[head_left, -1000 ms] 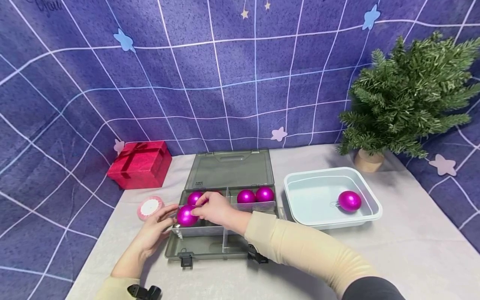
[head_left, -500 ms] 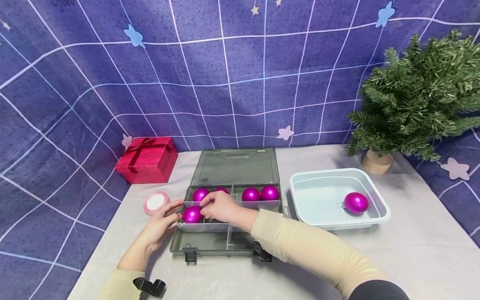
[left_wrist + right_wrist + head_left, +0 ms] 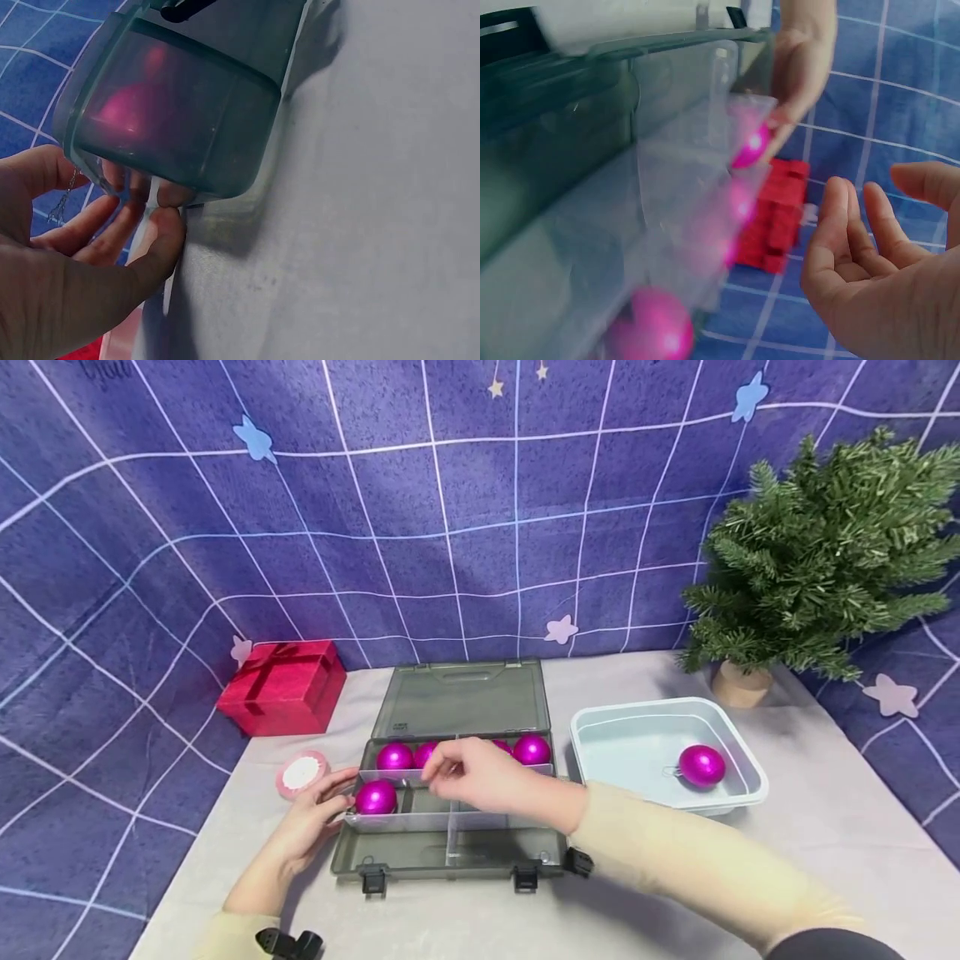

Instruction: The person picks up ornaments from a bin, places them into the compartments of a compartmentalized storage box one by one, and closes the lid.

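Note:
A grey-green clear plastic divider box (image 3: pixel 397 843) lies with its lid (image 3: pixel 468 702) folded back. One shiny magenta bauble (image 3: pixel 375 797) sits in the left middle compartment; several others stand in the back row, partly behind my right hand (image 3: pixel 480 777). That hand hovers over the box with loosely bent fingers and nothing in them, as the right wrist view confirms. At the box's left side, my left hand (image 3: pixel 300 827) touches the wall beside the front bauble with fairly straight fingers. In the left wrist view a thin silver hook (image 3: pixel 67 196) hangs over the box rim near the fingers.
A white tub (image 3: pixel 630 752) with one magenta bauble (image 3: pixel 702 766) stands right of the box. Behind it is a small artificial fir tree (image 3: pixel 817 552) on a wooden base. A red gift box (image 3: pixel 285 689) and a pink ribbon spool (image 3: pixel 302 774) lie to the left.
My right hand has lowered the bauble into the left middle compartment, let go of it and drawn back to the right. The left hand has stayed at the box's left side.

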`<action>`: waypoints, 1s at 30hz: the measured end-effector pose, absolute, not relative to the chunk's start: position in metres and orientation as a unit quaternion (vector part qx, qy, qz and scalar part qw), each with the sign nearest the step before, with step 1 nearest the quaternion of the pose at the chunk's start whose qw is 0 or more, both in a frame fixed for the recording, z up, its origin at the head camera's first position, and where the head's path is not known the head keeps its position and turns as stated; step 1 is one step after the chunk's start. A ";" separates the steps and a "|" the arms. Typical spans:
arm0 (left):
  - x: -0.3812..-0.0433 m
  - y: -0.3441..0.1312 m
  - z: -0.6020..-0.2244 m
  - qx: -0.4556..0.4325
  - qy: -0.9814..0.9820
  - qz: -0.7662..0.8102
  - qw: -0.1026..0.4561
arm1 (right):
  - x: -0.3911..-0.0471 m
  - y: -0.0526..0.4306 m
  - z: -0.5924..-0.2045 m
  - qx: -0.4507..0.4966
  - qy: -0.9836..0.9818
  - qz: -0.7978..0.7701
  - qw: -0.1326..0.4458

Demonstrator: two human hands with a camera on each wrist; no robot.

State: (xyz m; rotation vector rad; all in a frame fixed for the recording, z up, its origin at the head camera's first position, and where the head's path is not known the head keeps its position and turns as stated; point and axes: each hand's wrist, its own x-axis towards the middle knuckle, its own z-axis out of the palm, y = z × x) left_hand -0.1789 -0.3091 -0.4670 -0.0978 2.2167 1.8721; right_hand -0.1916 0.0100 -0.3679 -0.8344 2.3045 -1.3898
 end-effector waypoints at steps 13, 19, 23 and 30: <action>-0.183 -0.308 -0.464 -0.019 0.762 0.635 0.122 | -0.181 0.160 -0.348 -0.267 0.850 -0.450 0.056; -0.176 -0.314 -0.464 -0.036 0.768 0.630 0.111 | -0.190 0.210 -0.356 -0.189 0.864 -0.466 0.033; -0.176 -0.313 -0.463 -0.033 0.766 0.631 0.113 | -0.196 0.242 -0.365 -0.151 0.875 -0.459 0.022; -0.181 -0.308 -0.466 -0.033 0.763 0.635 0.119 | -0.205 0.285 -0.384 -0.108 0.923 -0.369 0.031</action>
